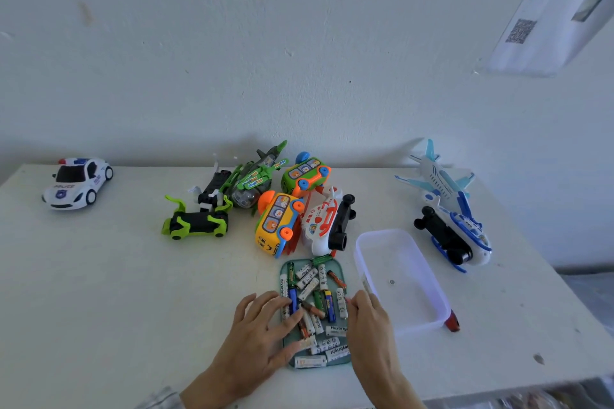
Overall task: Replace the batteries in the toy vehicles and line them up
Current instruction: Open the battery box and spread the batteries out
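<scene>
While both hands sit over the flat teal lid (339, 267) heaped with loose AA batteries (315, 304), not much else is going on. The left hand (257, 330) lies spread, fingers straight, fingertips touching the pile. The right hand (370, 319) rests at the lid's right edge; whether it's pinching a battery is honestly too hard to tell. Beside it on the white counter (99, 292) is a clear plastic tub (400, 279). Behind the lid, the toy vehicles are jumbled: yellow bus (277, 226), green bus (305, 174), lime-and-black car (196, 224). A white police car (78, 183) is far left, a blue-and-white plane (447, 199) right.
</scene>
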`<state>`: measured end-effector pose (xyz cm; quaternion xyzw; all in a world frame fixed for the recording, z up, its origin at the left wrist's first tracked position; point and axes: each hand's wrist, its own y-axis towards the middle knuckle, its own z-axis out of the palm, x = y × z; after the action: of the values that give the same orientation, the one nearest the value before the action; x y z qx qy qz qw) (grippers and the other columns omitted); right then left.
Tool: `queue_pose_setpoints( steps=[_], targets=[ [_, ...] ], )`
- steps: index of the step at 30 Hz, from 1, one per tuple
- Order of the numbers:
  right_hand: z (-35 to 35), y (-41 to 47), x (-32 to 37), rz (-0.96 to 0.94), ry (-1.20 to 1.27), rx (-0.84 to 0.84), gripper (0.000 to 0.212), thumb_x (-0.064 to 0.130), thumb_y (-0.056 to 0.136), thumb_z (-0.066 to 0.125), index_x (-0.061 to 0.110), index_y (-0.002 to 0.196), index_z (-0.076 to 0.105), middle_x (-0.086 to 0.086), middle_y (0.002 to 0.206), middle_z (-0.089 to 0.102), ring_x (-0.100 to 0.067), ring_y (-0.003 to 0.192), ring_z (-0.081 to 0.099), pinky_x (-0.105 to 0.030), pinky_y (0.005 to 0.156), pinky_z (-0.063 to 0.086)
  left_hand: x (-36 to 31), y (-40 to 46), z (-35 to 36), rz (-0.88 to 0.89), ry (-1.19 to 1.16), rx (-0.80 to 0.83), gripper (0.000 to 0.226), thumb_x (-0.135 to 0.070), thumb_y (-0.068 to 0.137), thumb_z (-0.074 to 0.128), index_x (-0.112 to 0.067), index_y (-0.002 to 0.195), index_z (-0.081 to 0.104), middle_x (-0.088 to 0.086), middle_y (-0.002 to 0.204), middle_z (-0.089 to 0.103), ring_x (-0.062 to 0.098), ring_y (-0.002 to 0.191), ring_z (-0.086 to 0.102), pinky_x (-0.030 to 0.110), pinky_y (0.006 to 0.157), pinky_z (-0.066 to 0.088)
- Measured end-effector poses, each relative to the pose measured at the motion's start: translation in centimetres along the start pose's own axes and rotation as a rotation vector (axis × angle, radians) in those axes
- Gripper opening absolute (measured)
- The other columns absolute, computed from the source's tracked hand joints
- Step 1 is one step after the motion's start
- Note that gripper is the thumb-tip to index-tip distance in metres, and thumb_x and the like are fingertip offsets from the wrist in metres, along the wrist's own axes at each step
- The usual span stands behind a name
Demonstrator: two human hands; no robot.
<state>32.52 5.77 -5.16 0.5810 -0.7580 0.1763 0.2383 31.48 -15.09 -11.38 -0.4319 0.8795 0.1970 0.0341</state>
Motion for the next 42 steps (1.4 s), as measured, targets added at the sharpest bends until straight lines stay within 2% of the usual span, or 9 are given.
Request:
queue_pose_setpoints(
  steps=[8, 13, 21, 24, 27, 31, 37, 39, 42],
  targets=[
    [0.8, -0.1, -1.3, -0.098, 0.029, 0.017, 0.023, 0.021, 0.099, 0.047, 0.011, 0.096, 0.068, 0.008, 0.088, 0.053, -0.008, 0.070, 0.050, -0.009, 0.063, 0.037, -1.0, 0.2, -0.5, -0.123, -0.024, 0.028, 0.043, -0.049, 0.100, 0.026, -0.038, 0.131, 0.054, 0.000, 0.133, 0.052, 0.020, 0.129, 0.038, 0.039, 0.111, 0.011],
    [2.1, -1.8, -3.2, -0.244, -0.072, -0.029, 0.042, 0.047, 0.095, 0.042, 0.018, 0.118, 0.061, 0.001, 0.119, 0.057, -0.013, 0.103, 0.043, -0.030, 0.089, 0.047, -1.5, 0.6, -0.1, -0.216, -0.046, -0.023, 0.045, -0.044, 0.100, 0.027, -0.028, 0.128, 0.058, 0.003, 0.135, 0.051, 0.022, 0.130, 0.039, 0.043, 0.107, 0.024],
    [3.6, -2.9, -3.2, -0.565, -0.256, 0.015, 0.053, 0.058, 0.096, 0.023, 0.028, 0.130, 0.051, 0.009, 0.142, 0.046, -0.018, 0.140, 0.024, -0.046, 0.111, 0.012, -1.8, 0.6, -0.5, -0.287, -0.093, 0.000, 0.044, -0.041, 0.101, 0.025, -0.025, 0.135, 0.047, 0.003, 0.138, 0.045, 0.021, 0.131, 0.041, 0.038, 0.105, 0.028],
    [3.7, -2.9, -2.8, -0.488, -0.293, 0.029, 0.060, 0.061, 0.095, 0.023, 0.027, 0.120, 0.064, 0.000, 0.139, 0.052, -0.024, 0.132, 0.036, -0.049, 0.110, 0.011, -1.7, 0.2, -0.4, -0.274, -0.098, 0.055, 0.051, -0.052, 0.099, 0.027, -0.026, 0.141, 0.039, 0.001, 0.145, 0.038, 0.021, 0.135, 0.036, 0.034, 0.109, 0.022],
    [3.5, -2.8, -3.0, -0.460, -0.335, 0.057, 0.065, 0.063, 0.094, 0.020, 0.025, 0.117, 0.067, -0.005, 0.138, 0.054, -0.026, 0.127, 0.039, -0.047, 0.109, 0.009, -1.9, -0.1, -0.4, -0.233, -0.043, 0.129, 0.076, -0.069, 0.091, 0.034, -0.026, 0.152, 0.016, 0.005, 0.159, 0.014, 0.020, 0.146, 0.010, 0.036, 0.114, 0.007],
    [2.0, -2.0, -3.4, -0.590, -0.140, -0.165, 0.049, 0.052, 0.098, 0.028, 0.021, 0.127, 0.053, -0.007, 0.139, 0.051, -0.020, 0.130, 0.039, -0.038, 0.112, 0.018, -2.5, 0.5, -0.4, -0.254, -0.010, 0.211, 0.098, -0.084, 0.081, 0.026, -0.027, 0.150, -0.015, 0.005, 0.157, -0.021, 0.015, 0.143, -0.024, 0.044, 0.113, -0.011],
    [-1.6, 1.0, -6.0, -0.441, -0.268, -0.343, 0.035, 0.040, 0.090, 0.036, 0.019, 0.115, 0.049, -0.006, 0.105, 0.065, -0.024, 0.086, 0.062, -0.037, 0.072, 0.048, -2.6, 1.2, 1.2, -0.234, 0.160, 0.297, 0.101, -0.080, 0.085, 0.029, -0.006, 0.151, 0.015, 0.022, 0.153, 0.026, 0.030, 0.143, 0.014, 0.045, 0.106, 0.015],
    [-1.9, 1.5, -7.9, -0.420, -0.313, -0.337, 0.030, 0.032, 0.083, 0.039, 0.019, 0.109, 0.048, 0.000, 0.078, 0.067, -0.021, 0.062, 0.062, -0.034, 0.057, 0.046, -2.7, 1.8, 1.6, -0.226, 0.169, 0.298, 0.101, -0.080, 0.084, 0.028, -0.005, 0.151, 0.016, 0.023, 0.151, 0.030, 0.031, 0.142, 0.016, 0.045, 0.106, 0.015],
    [-2.6, 1.9, -9.7, -0.398, -0.367, -0.389, 0.026, 0.028, 0.082, 0.041, 0.017, 0.099, 0.057, 0.003, 0.058, 0.060, -0.021, 0.051, 0.056, -0.033, 0.058, 0.031, -3.4, 2.8, 2.4, -0.257, 0.209, 0.295, 0.100, -0.079, 0.085, 0.027, -0.005, 0.150, 0.017, 0.024, 0.146, 0.038, 0.033, 0.140, 0.018, 0.045, 0.107, 0.013]
  ],
)
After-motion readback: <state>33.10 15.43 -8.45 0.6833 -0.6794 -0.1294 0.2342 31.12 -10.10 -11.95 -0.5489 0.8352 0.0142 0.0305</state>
